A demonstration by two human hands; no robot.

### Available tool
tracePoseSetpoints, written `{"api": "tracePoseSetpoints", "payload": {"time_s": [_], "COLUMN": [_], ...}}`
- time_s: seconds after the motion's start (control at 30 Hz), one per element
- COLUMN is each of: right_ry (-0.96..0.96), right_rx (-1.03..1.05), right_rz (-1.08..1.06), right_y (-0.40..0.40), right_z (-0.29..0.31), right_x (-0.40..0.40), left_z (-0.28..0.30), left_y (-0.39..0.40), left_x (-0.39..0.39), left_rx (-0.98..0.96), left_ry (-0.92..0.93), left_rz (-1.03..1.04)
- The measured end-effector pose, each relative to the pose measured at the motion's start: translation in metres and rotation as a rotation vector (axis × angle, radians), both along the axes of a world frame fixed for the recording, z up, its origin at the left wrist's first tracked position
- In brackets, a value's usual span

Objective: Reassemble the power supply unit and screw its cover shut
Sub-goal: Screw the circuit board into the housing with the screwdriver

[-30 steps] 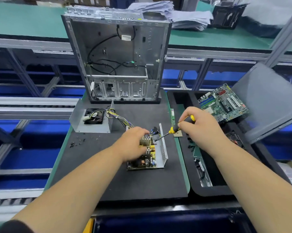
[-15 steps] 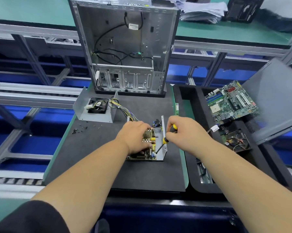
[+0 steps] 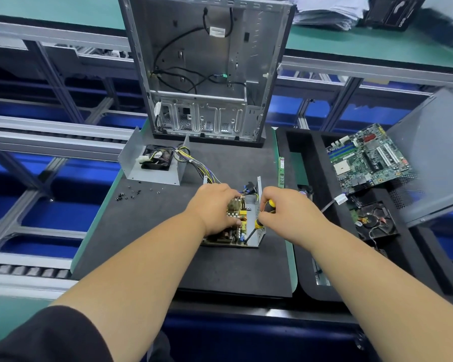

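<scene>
The power supply base [image 3: 258,235], a grey metal tray with its circuit board, lies open on the black mat [image 3: 168,244]. My left hand [image 3: 215,210] lies on the board with fingers curled round its parts. A yellow-and-black screwdriver [image 3: 259,223] is gripped in my right hand [image 3: 285,212], with its tip down at the board's near right corner. The grey cover [image 3: 152,165] with its fan stands apart at the mat's far left, joined to the board by coloured wires [image 3: 196,165]. Several small black screws [image 3: 131,193] lie in front of the cover.
An open computer case [image 3: 209,69] stands at the mat's far edge. A black foam tray [image 3: 311,257] on the right holds a motherboard [image 3: 369,158], a cooler fan [image 3: 374,220] and a grey side panel [image 3: 434,158]. A memory stick [image 3: 281,172] lies at the mat's right edge.
My right hand swung the screwdriver from nearly level at the board's far end to steeply down at its near right corner. The camera view moved closer and tilted down. My left hand stayed on the board.
</scene>
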State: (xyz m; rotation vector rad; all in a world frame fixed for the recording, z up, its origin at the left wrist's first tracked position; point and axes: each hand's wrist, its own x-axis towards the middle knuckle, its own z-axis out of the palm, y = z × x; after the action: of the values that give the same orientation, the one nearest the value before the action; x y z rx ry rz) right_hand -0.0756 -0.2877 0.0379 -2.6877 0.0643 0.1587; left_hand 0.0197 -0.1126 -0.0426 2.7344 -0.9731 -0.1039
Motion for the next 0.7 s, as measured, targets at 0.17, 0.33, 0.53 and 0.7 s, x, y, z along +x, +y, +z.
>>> {"api": "tracePoseSetpoints", "payload": {"time_s": [0.17, 0.33, 0.53, 0.7], "right_ry": [0.011, 0.05, 0.113, 0.123], "right_rx": [-0.025, -0.081, -0.192, -0.347], "right_rz": [0.026, 0.123, 0.242, 0.32], "right_y": [0.003, 0.005, 0.008, 0.014], "right_z": [0.001, 0.004, 0.017, 0.024], "right_x": [0.0, 0.001, 0.005, 0.01], "left_z": [0.0, -0.001, 0.0, 0.0], "left_y": [0.0, 0.0, 0.0, -0.001], "left_x": [0.0, 0.001, 0.001, 0.001], "left_rx": [0.003, 0.011, 0.003, 0.009], "left_ry": [-0.002, -0.005, 0.002, 0.011], "left_rz": [-0.005, -0.009, -0.007, -0.006]}}
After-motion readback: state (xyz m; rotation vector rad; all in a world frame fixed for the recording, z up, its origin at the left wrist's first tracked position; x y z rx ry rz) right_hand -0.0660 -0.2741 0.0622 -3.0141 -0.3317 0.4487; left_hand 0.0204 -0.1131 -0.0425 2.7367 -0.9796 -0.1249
